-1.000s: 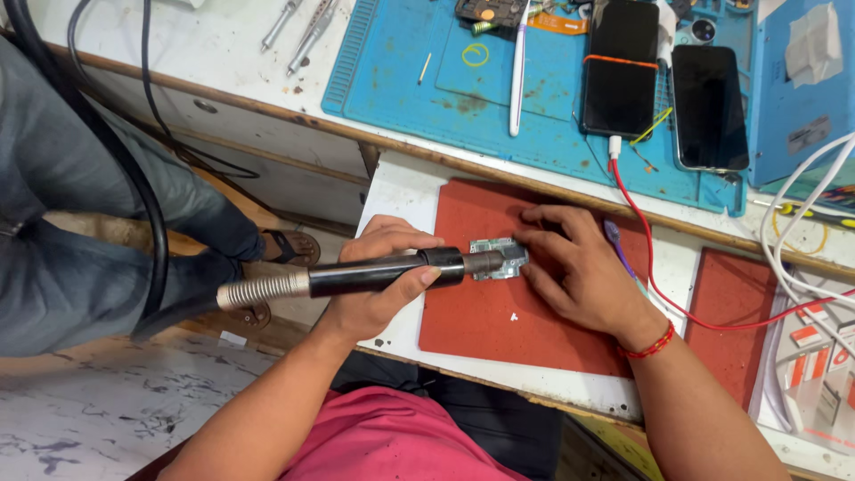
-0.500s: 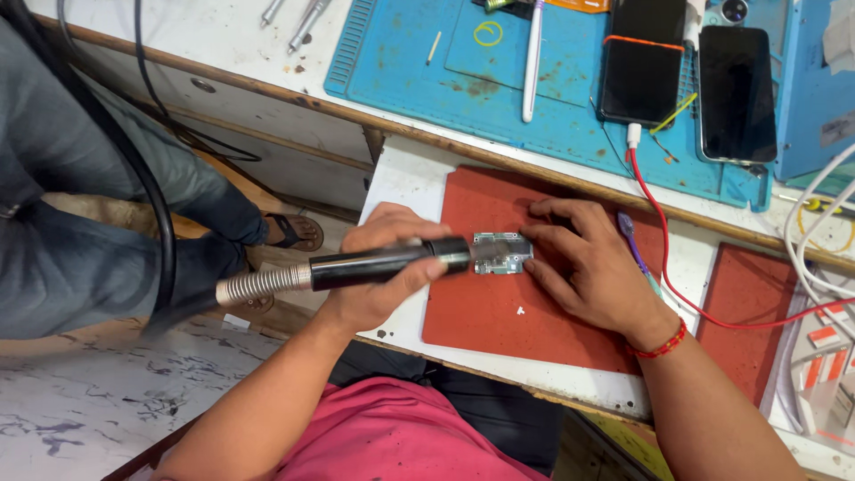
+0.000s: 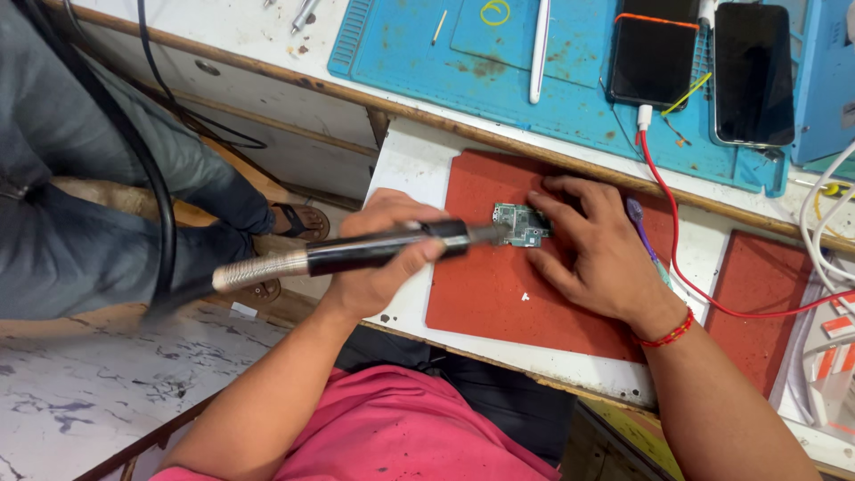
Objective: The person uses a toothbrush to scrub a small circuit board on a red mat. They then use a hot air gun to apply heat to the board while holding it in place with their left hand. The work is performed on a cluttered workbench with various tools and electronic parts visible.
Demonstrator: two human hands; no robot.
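Observation:
A small green circuit board (image 3: 520, 224) lies on a red mat (image 3: 499, 294). My left hand (image 3: 385, 254) grips a black pen-shaped hot-air tool (image 3: 356, 253) with a metal spring collar and a hose trailing left; its nozzle meets the board's left edge. My right hand (image 3: 598, 251) rests flat on the mat, fingertips pressing the board's right side.
A blue work mat (image 3: 427, 44) at the back carries two dark phones (image 3: 652, 53) (image 3: 753, 71), a white stylus (image 3: 539, 49) and tweezers. A red cable (image 3: 677, 240) runs across the bench. A second red mat (image 3: 757, 312) lies at right. Another person's legs (image 3: 80, 205) are at left.
The view has shifted slightly. Both hands stay on the board; the tool's nozzle remains at the board's left edge.

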